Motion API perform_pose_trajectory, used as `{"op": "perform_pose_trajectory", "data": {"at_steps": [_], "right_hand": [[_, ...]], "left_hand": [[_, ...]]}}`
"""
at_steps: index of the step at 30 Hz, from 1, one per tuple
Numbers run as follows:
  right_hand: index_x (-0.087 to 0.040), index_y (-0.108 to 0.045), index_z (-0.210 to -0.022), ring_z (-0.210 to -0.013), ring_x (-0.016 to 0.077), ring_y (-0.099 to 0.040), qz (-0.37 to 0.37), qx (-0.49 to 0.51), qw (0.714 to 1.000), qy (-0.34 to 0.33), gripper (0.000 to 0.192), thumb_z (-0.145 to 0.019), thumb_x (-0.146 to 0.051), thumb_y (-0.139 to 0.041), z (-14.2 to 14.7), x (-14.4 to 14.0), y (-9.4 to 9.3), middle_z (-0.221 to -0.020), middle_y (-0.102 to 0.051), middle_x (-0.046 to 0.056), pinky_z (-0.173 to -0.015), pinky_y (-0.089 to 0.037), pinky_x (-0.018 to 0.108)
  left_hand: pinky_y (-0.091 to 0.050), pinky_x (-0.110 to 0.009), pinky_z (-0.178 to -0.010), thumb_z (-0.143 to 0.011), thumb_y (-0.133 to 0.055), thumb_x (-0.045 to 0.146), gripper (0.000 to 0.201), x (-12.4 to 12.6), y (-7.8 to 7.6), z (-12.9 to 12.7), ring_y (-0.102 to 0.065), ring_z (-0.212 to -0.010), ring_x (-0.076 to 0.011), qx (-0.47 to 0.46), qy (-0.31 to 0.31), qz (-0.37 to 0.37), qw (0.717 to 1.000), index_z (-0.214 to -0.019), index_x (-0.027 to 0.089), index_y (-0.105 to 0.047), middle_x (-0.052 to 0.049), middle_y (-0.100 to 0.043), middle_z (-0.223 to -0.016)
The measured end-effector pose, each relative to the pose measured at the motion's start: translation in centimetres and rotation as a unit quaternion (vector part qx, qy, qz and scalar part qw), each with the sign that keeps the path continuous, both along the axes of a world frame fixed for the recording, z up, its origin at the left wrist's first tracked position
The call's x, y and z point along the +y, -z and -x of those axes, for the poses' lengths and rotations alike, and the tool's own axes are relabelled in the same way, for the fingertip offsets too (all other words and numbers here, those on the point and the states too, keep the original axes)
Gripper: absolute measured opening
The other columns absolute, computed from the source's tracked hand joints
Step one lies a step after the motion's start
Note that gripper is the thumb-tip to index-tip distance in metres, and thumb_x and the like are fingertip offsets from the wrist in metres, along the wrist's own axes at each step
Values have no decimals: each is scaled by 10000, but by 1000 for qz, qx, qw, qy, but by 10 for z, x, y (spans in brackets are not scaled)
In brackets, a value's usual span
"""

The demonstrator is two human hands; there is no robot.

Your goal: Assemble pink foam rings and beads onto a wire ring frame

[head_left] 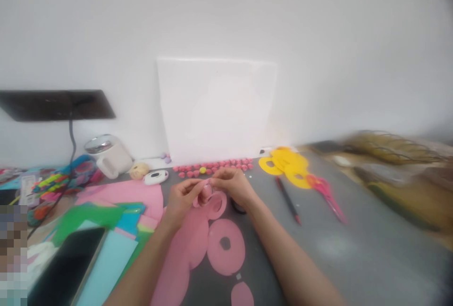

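My left hand point(183, 201) and my right hand point(233, 185) meet in front of me. Both are closed, pinching a small pink paper piece point(207, 189) between the fingertips. A pink paper ring point(217, 206) hangs just below the fingers; whether it is joined to the held piece I cannot tell. Under my left hand lies a pink paper sheet point(187, 244) with scalloped cut edges. A larger pink paper ring point(233, 261) rests on the grey table close by. Behind my hands runs a row of small red-pink balls point(191, 173) with one yellow ball point(203, 170).
A white board point(217, 108) leans on the wall. Yellow paper rings point(300, 174), pink scissors point(329, 197) and a dark pen point(288, 201) lie to the right. On the left are a phone point(71, 263), coloured papers point(109, 254) and a white mug-like container point(113, 160).
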State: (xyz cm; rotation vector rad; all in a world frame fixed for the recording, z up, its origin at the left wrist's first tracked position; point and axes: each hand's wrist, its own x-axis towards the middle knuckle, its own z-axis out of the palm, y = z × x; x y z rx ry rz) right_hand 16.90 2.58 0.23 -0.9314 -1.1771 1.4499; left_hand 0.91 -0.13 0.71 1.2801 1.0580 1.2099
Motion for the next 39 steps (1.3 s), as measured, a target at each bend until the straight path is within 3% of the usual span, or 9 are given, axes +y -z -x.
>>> {"op": "perform_pose_trajectory", "data": {"at_steps": [19, 30, 39], "right_hand": [[-157, -663, -619, -572, 120, -580, 1, 8, 1000, 20, 214, -532, -310, -784, 1, 4, 5, -587, -643, 4, -613, -474, 266], [-163, -705, -736, -627, 135, -623, 10, 11, 1000, 5, 210, -565, -268, -764, -3, 2, 1, -672, -689, 21, -664, -485, 283], [-159, -675, -691, -614, 132, -620, 16, 24, 1000, 3, 239, -520, -279, -790, -3, 2, 1, -655, -680, 14, -642, -494, 270]], "left_hand": [[-451, -251, -471, -731, -637, 364, 226, 0, 1, 0, -532, -479, -121, -1, 1, -12, 1000, -709, 140, -651, -14, -611, -555], [-452, -249, -505, -727, -647, 344, 198, -1, -2, -1, -518, -505, -119, -11, -11, -10, 1000, -717, 148, -667, -5, -599, -554], [-448, -252, -531, -747, -623, 333, 187, -1, -2, 0, -529, -538, -128, 11, -6, -8, 1000, -712, 153, -657, -9, -605, -570]]}}
